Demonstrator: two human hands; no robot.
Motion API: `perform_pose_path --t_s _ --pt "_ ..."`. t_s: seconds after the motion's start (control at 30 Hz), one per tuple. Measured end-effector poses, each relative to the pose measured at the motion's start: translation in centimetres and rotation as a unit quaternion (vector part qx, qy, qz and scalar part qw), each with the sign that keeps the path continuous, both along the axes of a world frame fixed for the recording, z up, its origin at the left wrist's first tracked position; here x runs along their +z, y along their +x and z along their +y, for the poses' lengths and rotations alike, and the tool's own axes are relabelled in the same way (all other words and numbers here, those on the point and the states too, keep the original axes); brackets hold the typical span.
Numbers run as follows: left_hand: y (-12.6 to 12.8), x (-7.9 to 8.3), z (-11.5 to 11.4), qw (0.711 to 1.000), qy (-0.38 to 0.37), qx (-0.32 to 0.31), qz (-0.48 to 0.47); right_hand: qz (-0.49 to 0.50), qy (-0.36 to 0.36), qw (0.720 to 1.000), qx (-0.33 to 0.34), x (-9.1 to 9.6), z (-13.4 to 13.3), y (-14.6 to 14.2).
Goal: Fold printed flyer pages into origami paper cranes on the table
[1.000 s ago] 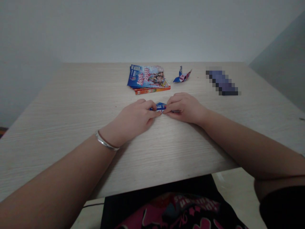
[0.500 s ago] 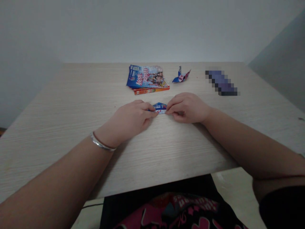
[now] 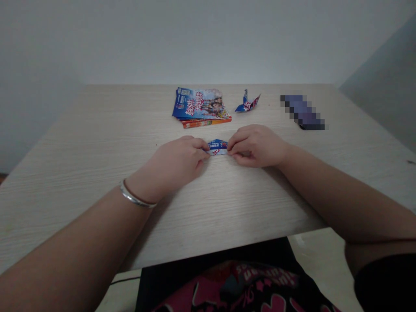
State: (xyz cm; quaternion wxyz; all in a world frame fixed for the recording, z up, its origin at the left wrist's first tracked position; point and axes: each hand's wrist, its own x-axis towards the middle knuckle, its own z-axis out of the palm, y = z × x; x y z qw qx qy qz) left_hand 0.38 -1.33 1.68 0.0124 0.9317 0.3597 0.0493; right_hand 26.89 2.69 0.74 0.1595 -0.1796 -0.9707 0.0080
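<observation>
A small folded paper (image 3: 217, 146), blue with a pale strip along its near edge, lies on the table between my hands. My left hand (image 3: 182, 158) pinches its left end between thumb and fingers; a silver bangle circles that wrist. At the other end, my right hand (image 3: 255, 146) grips the paper with thumb and fingertips. Both ends of the paper are hidden under my fingers, while its peaked far side shows in the middle.
Beyond my hands lies a stack of printed leaflets (image 3: 199, 104) with an orange printed strip (image 3: 208, 123) at its near edge. Right of it stands a folded paper bird (image 3: 247, 104). A pixelated dark, flat object (image 3: 302, 112) rests farther right. The pale wooden table (image 3: 208, 208) meets a wall behind.
My left fingers have slid slightly left along the folded paper, uncovering more of its pale strip. My right hand has barely moved and keeps its grip.
</observation>
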Motion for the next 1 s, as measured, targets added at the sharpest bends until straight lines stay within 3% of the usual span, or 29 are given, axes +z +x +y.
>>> perform_pose_path --t_s 0.13,0.37,0.53,0.67,0.83,1.0 --pt "-0.1 0.1 0.2 1.0 -0.009 -0.013 -0.011 -0.021 0.017 1.0 -0.004 0.3 -0.1 0.0" --pt "-0.7 -0.2 0.6 0.999 -0.019 -0.025 -0.014 0.036 -0.034 0.999 0.003 -0.4 0.5 1.3" --pt "0.5 1.0 -0.5 0.997 0.021 0.019 0.073 0.006 -0.018 1.0 -0.012 0.3 -0.2 0.3" --pt "1.1 1.7 -1.3 0.991 0.096 0.048 0.073 0.02 -0.048 0.998 -0.026 0.4 -0.4 0.2" --pt "1.0 1.1 -1.0 0.991 0.094 0.088 0.043 0.075 -0.074 0.994 -0.037 -0.4 -0.6 -0.7" --pt "0.6 0.1 -0.4 0.995 0.059 0.078 0.009 0.102 -0.121 0.986 -0.051 -1.1 -1.0 -1.6"
